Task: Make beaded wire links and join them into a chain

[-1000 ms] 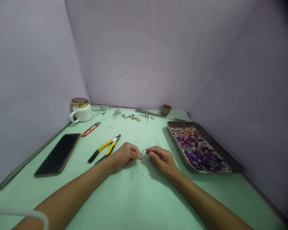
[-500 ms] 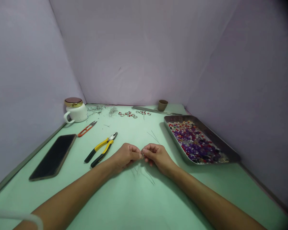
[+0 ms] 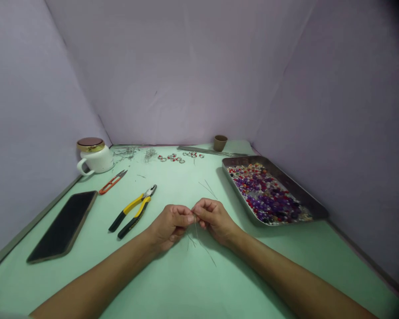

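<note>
My left hand (image 3: 173, 225) and my right hand (image 3: 217, 219) meet over the middle of the table, fingertips pinched close together. Between them they grip a thin wire (image 3: 196, 230), whose end hangs down below the fingers. Whatever else sits in the pinch is too small and covered to make out. Loose cut wires (image 3: 206, 254) lie on the table just under the hands, and a few more wire pieces (image 3: 209, 188) lie beyond them. To the left rest combination pliers (image 3: 134, 210) with yellow and black handles, jaws slightly apart.
A metal tray (image 3: 244, 204) of mixed beads stands at the right. Beaded rings (image 3: 173, 158), tangled wire (image 3: 126, 153), long rods (image 3: 202, 150) and a brown cup (image 3: 220, 143) line the back. At the left are a lidded white mug (image 3: 98, 160), orange thread snips (image 3: 113, 182) and a phone (image 3: 63, 226).
The view has shifted slightly, so the table things appear further left. Both hands still pinch together, the left turned a little, and the hanging wire shows more clearly below the fingertips.
</note>
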Tool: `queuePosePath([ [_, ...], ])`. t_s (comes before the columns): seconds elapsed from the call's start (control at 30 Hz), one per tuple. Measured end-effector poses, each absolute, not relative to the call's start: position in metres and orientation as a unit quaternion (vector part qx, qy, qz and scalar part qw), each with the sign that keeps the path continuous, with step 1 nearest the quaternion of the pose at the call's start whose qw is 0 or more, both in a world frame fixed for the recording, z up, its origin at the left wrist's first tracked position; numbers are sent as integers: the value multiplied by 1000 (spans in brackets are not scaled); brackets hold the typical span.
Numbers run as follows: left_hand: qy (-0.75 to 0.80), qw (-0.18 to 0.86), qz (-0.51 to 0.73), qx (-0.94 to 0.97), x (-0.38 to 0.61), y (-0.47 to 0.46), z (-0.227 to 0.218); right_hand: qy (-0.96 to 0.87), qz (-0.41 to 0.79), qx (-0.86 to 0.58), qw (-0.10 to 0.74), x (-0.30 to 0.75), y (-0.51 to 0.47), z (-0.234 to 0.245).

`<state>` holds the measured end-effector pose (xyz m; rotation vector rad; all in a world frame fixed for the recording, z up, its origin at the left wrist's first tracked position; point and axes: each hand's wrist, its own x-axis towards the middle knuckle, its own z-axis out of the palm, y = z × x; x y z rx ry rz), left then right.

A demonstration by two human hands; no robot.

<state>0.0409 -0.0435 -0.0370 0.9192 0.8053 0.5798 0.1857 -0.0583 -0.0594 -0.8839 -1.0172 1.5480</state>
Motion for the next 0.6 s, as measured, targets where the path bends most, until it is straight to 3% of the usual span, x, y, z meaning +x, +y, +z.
queuePosePath([
  [0.3, 485, 673, 315, 461, 41, -38, -32, -424, 678, -384, 463, 188, -59, -56],
  [0.6, 483, 686, 250, 483, 34, -35, -33, -529, 564, -480, 414, 193, -58, -52],
])
